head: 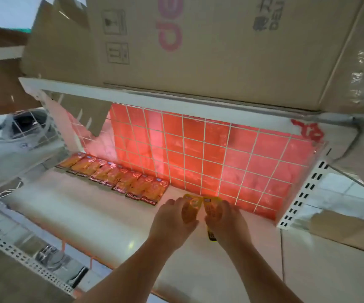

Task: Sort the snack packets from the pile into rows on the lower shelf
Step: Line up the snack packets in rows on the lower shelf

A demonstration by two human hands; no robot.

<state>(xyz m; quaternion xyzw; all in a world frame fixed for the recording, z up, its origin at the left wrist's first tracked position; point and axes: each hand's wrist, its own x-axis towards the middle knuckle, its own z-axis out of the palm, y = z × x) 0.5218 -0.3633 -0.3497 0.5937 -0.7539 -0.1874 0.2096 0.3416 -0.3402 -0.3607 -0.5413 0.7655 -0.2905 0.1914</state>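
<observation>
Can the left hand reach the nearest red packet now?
Probably yes: the red packet lies close beyond the left hand with only bare shelf between, though that hand rests on a yellow packet.
</observation>
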